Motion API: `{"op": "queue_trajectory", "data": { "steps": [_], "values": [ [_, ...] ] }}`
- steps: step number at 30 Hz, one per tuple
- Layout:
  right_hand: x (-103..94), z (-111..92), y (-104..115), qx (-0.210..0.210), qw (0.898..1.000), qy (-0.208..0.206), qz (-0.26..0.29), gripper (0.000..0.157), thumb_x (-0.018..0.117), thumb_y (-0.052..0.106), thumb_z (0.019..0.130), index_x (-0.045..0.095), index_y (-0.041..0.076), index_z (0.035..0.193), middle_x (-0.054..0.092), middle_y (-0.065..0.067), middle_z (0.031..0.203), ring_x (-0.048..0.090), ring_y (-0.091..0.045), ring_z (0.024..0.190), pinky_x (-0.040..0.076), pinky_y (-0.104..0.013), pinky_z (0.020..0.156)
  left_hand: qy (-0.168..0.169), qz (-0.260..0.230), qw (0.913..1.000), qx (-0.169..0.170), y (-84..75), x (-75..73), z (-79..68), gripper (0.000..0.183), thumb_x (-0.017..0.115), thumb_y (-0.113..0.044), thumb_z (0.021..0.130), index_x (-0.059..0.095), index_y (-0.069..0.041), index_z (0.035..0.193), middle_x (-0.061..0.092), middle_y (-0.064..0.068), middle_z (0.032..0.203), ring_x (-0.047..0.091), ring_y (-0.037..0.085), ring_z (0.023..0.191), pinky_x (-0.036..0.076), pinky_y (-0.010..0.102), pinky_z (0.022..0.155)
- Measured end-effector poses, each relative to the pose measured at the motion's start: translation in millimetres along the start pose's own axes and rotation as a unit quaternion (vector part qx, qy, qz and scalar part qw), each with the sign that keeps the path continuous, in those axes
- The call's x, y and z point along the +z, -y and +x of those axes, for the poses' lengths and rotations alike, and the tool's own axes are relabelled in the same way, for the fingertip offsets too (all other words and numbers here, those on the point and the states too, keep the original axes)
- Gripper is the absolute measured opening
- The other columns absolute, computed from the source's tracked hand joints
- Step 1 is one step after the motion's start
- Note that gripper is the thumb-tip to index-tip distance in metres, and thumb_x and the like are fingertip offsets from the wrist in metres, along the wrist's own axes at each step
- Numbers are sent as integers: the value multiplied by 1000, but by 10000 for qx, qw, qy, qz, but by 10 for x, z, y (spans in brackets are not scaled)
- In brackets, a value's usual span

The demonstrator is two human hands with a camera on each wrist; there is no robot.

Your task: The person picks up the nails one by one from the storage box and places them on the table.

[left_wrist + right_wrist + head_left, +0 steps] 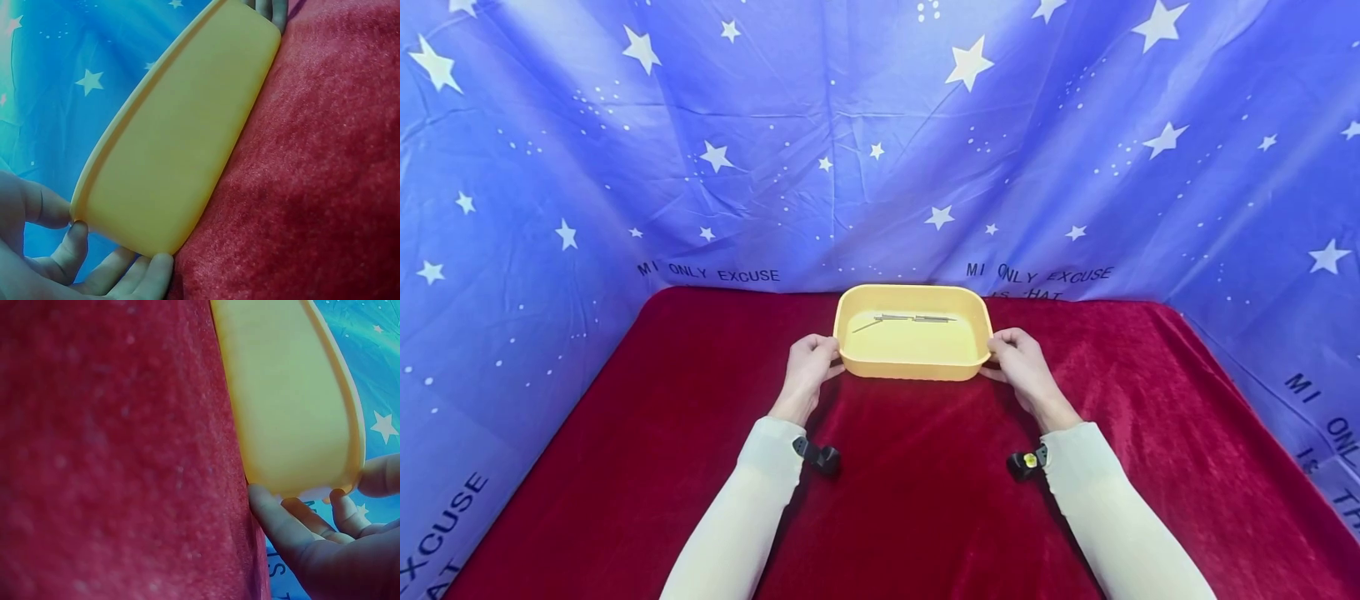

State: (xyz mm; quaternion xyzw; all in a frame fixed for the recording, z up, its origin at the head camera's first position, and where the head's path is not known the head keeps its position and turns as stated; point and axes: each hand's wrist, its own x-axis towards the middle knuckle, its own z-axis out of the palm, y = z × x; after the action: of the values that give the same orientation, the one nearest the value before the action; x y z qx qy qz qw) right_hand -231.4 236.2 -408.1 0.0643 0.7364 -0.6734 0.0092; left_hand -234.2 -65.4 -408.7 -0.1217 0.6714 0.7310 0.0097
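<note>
A yellow rectangular tub [917,368] with rounded corners is at the far middle of the red cloth. Inside it lie several thin metal pieces [931,318], like nails or small rods. At the tub's left end, my left hand [808,367] pinches the rim between thumb and index finger. The other fingers [159,272] touch the end wall lower down. My right hand [1021,367] grips the opposite end the same way, thumb at the rim and fingertips [259,495] against the lower corner. From both wrists the tub's smooth near wall shows, close over the cloth.
Red velvety cloth [917,500] covers the table. Blue curtains [880,192] with white stars and printed lettering stand behind it and along both sides. A black wrist camera [820,457] is strapped on the left sleeve, and another camera [1024,463] on the right.
</note>
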Motion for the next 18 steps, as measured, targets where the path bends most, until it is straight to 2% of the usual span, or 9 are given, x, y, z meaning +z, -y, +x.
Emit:
{"op": "queue_trajectory", "data": {
  "steps": [6, 18],
  "values": [
    [13, -9, -10, -36, 10000, 58, -4, 21, 42, 8, 94, 42, -6, 110, 47, -21, 100, 56, -19, 86, 54, -47, 83, -101, 71, 9999, 40, 14, -15, 6, 11, 51, -7, 84, 54, 3, 85, 52, 14, 97, 56, 24, 91, 56, 37, 81],
    [35, -21, -14, -27, 9998, 196, 102, 19, 44, 7, 93, 42, -4, 108, 49, -19, 98, 59, -19, 87, 53, -48, 84, -283, 82, 9995, 111, 29, -29, 6, 8, 50, -6, 83, 52, 1, 80, 48, 12, 88, 54, 26, 91, 55, 42, 82]
  ]
}}
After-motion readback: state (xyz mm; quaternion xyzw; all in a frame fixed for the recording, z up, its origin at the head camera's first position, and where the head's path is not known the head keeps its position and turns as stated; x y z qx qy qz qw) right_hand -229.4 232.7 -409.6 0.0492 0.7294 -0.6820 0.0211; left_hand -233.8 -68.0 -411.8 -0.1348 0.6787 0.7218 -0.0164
